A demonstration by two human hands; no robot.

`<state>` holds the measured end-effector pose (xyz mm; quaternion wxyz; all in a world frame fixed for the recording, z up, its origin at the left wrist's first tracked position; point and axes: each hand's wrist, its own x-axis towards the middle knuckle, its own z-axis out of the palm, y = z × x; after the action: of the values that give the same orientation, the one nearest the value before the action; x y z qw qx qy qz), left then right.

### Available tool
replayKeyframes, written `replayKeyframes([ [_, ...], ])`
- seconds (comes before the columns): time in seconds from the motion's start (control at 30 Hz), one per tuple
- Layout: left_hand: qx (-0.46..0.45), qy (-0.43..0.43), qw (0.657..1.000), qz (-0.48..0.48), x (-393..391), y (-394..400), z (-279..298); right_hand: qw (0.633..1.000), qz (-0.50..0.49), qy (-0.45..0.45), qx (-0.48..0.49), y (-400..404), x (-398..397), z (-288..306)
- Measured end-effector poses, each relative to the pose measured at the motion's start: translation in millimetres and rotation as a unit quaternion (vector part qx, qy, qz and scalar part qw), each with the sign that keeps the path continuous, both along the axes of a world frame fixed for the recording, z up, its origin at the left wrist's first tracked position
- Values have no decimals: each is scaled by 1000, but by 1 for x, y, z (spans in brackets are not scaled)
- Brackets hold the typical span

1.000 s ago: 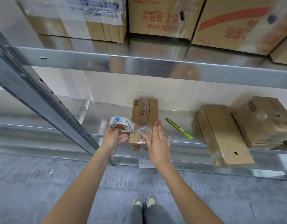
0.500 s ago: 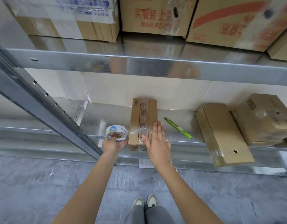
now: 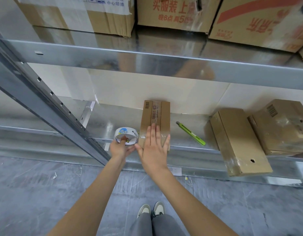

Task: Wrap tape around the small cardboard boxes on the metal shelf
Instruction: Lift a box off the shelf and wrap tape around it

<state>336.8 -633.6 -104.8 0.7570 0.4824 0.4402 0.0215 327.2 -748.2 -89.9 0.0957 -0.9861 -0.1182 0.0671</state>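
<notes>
1. Head view: the small cardboard box (image 3: 155, 121) lies flat on the lower metal shelf (image 3: 106, 123), its long side running from the shelf's front edge toward the back wall, with clear tape along its top and crinkled over its near end.
2. The right hand (image 3: 155, 147) rests flat on the near part of that box, palm down, fingers straight and slightly spread, thumb out to the left.
3. The left hand (image 3: 120, 148) holds the tape roll (image 3: 126, 136) just left of the box; the thumb is hooked inside the roll's core and the other fingers curl under it.
4. A green utility knife (image 3: 191, 133) lies on the shelf to the right of the box, apart from it.
5. Farther right, a long flat box (image 3: 237, 140) overhangs the shelf's front edge, with tape at its near end; beside it sits a bulkier taped box (image 3: 282, 126).
6. All these boxes are closed, so what they hold cannot be told.
7. The upper shelf (image 3: 147, 55) carries large printed cartons (image 3: 171, 12), also shut.
</notes>
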Motion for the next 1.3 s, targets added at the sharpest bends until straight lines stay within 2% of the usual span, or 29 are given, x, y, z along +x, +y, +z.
replayKeyframes([
  [0.1, -13, 1, 1000, -4, -3, 1, -3, 999, 29, -23, -6, 2, 0, -4],
  [0.27, -15, -11, 1000, -13, -9, -5, -9, 999, 15, -28, -5, -1, -1, -6],
  [0.4, -5, -21, 1000, -19, -10, -9, -5, 985, -132, 4, 113, -22, 0, 0],
  [0.5, 40, -25, 992, -115, -11, -17, 9, 955, -190, -5, 227, -36, 0, 8],
  [0.57, 55, -24, 984, -170, -10, -26, 21, 909, -191, 27, 370, -40, -1, 11],
  [0.63, 103, -47, 978, -174, -9, -36, 32, 817, -189, 81, 539, -44, -3, 10],
  [0.67, 170, -51, 967, -184, -9, -40, 37, 778, -196, 105, 587, -46, -4, 8],
  [0.73, 332, -26, 914, -232, -10, -45, 42, 746, -211, 139, 616, -50, -3, 4],
  [0.8, 449, 4, 849, -280, -10, -50, 45, 751, -196, 159, 610, -55, -1, 1],
  [0.87, 499, 10, 799, -335, -5, -53, 48, 774, -183, 168, 582, -61, 3, 0],
  [0.93, 506, -3, 780, -369, 2, -50, 55, 786, -183, 179, 562, -65, 5, 0],
  [1.07, 553, -39, 743, -376, 9, -28, 68, 805, -154, 188, 542, -66, 5, -2],
  [1.1, 563, -49, 737, -371, 9, -24, 70, 808, -140, 188, 540, -66, 5, -2],
  [1.17, 557, -64, 746, -361, 6, -18, 72, 825, -121, 175, 523, -66, 4, 0],
  [1.23, 539, -73, 762, -351, 4, -17, 73, 863, -106, 148, 472, -66, 5, 2],
  [1.3, 528, -74, 773, -343, 3, -17, 71, 919, -80, 101, 373, -68, 5, 3],
])
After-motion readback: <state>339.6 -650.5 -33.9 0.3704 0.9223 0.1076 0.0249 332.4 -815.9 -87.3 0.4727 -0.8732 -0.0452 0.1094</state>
